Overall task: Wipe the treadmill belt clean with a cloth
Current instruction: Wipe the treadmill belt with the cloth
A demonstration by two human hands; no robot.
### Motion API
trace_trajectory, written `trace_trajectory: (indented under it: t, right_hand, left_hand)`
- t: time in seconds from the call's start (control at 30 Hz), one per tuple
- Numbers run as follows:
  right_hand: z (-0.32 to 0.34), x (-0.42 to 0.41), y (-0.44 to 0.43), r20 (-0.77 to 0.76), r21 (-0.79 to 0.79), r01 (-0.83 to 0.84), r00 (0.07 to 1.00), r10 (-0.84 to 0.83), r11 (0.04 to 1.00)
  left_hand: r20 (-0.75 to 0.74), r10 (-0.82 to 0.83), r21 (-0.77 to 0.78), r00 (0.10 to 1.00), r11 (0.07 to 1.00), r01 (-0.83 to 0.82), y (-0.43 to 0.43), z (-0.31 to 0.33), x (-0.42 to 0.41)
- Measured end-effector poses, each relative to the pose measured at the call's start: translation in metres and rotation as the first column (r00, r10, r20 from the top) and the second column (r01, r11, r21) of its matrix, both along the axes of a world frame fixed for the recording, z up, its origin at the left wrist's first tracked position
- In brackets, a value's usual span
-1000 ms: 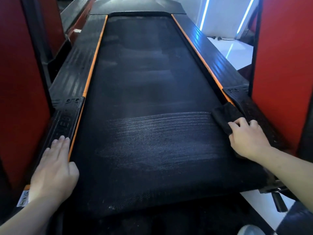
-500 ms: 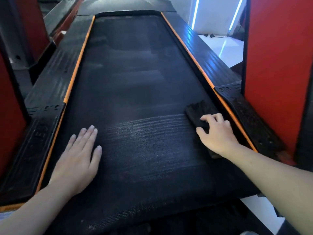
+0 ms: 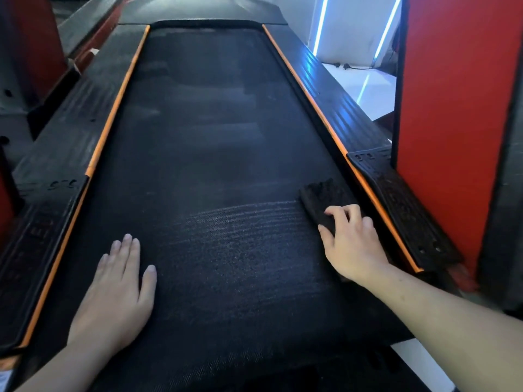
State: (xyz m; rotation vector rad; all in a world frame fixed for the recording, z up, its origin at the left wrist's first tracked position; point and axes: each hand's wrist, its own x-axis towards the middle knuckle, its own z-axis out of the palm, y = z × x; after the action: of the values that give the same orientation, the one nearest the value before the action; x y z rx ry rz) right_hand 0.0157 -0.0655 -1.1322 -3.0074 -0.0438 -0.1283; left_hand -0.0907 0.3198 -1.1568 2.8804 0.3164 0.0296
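Dark cloth (image 3: 318, 195): lies flat on the treadmill belt (image 3: 215, 131), on the belt's right side, just inside the right orange trim strip (image 3: 312, 104). Its far end is exposed; its near end is covered by the hand.

Right hand (image 3: 352, 246): rests on the near end of the cloth, fingers (image 3: 336, 212) curled down over the fabric and thumb against its left edge, gripping it and holding it to the belt.

Left hand (image 3: 116, 292): palm down on the near left part of the belt, well apart from the cloth. Fingers straight and close together, thumb set slightly apart. It holds nothing.

Belt surface: black, fine-textured. A paler band of crosswise streaks (image 3: 249, 219) runs leftward from the cloth across the middle of the belt, between the two hands. Fainter dull patches show further up the belt.

Surroundings: black ribbed side rails flank the belt, left (image 3: 65, 123) and right (image 3: 336, 94), each bordered by orange trim; the left trim strip (image 3: 113, 108) matches the right. A dark motor cover (image 3: 203, 9) closes the far end. A red panel (image 3: 452, 108) stands beside the right rail. Beyond it, a white floor (image 3: 365, 83) and two blue-white light strips (image 3: 321, 24).
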Motion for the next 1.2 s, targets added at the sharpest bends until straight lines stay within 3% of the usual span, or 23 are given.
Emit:
trace_trajectory:
  t: [0.5, 1.07, 1.2]
  right_hand:
    - [-0.001, -0.029, -0.007, -0.016, 0.006, 0.009, 1.000, -0.009, 1.000]
    - [-0.006, -0.066, -0.017, 0.089, -0.047, -0.010, 0.996, 0.014, 0.999]
    - [0.005, -0.072, -0.019, 0.068, -0.022, -0.049, 0.996, 0.051, 0.999]
  left_hand:
    - [0.029, -0.024, -0.004, 0.999, 1.000, 0.024, -0.006, 0.000, -0.031]
    - [0.025, -0.015, -0.019, 1.000, 1.000, 0.015, -0.016, -0.004, -0.070]
    - [0.004, -0.010, 0.062, 1.000, 0.998, 0.010, -0.016, -0.001, -0.079]
